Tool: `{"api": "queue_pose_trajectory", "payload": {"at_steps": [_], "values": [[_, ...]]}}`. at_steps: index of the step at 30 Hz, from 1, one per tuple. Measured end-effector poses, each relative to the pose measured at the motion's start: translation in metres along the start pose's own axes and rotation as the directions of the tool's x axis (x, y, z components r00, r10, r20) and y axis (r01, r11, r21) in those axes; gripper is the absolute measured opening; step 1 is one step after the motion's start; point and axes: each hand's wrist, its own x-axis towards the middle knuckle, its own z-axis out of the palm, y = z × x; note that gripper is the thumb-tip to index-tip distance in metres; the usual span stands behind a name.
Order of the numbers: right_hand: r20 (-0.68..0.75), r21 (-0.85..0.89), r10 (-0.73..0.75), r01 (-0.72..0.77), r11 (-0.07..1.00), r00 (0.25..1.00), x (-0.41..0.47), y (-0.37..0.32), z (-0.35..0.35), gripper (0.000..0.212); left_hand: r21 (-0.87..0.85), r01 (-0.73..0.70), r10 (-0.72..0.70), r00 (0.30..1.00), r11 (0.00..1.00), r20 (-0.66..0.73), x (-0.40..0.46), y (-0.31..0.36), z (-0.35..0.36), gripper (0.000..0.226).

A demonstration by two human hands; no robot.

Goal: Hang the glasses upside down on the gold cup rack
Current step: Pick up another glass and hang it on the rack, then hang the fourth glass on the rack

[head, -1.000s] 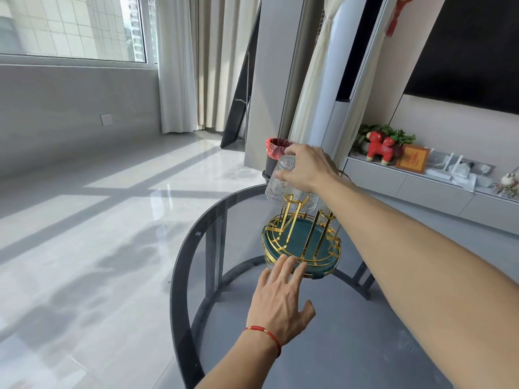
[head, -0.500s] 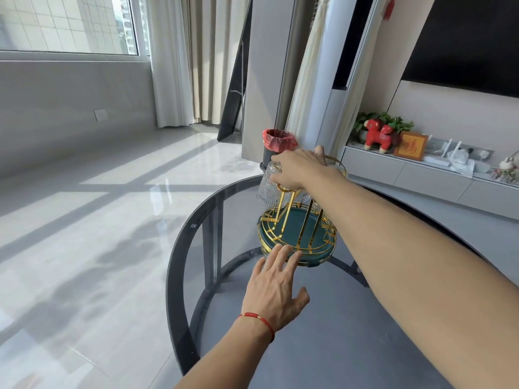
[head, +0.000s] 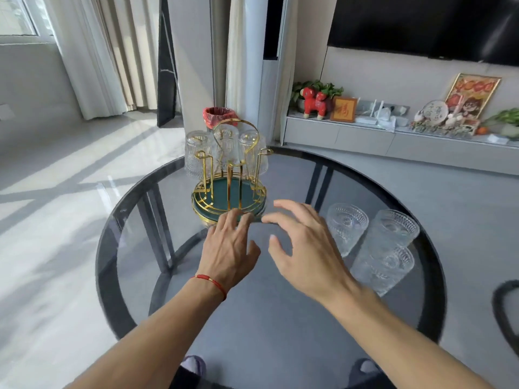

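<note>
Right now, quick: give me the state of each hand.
Left hand: open, empty, fingertips at the gold cup rack base.
Right hand: open, empty, above the table.

Bright daylight, wide-angle warp.
Sun enters from the window [head: 16, 21] upper left, laying hard light bands and soft shadows across the floor [head: 56, 192]. The glass tabletop [head: 280, 318] shows mild sheen. Right hand [head: 306, 248] slightly motion-blurred; edges bow and soften.

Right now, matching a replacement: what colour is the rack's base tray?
Dark green tray with gold rim, head view.
</note>
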Motion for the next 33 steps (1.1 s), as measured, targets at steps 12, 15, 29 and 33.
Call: {"api": "queue_pose_trajectory", "payload": {"at_steps": [12,15,29,33], "values": [[-0.096,0.327,0.725,-0.667,0.670,0.682,-0.072,0.101,-0.053,0.103,-0.560,0.037,0.048,0.990,0.828,0.136,-0.017,0.105,-0.003,0.059],[0.020,0.331,0.747,-0.710,0.622,0.664,-0.077,0.117,-0.052,0.098,-0.636,0.092,0.055,0.977,0.766,0.208,-0.023,0.121,0.000,0.057],[0.038,0.310,0.258,-0.257,0.915,0.965,-0.074,0.087,-0.051,0.088,-0.811,0.373,0.034,0.901,0.450,0.433,-0.026,0.124,-0.014,0.086],[0.165,0.394,0.230,-0.278,0.876,0.959,-0.059,0.072,-0.037,0.095,-0.830,0.417,-0.145,0.908,0.370,0.392,-0.018,0.112,-0.027,0.081]]}}
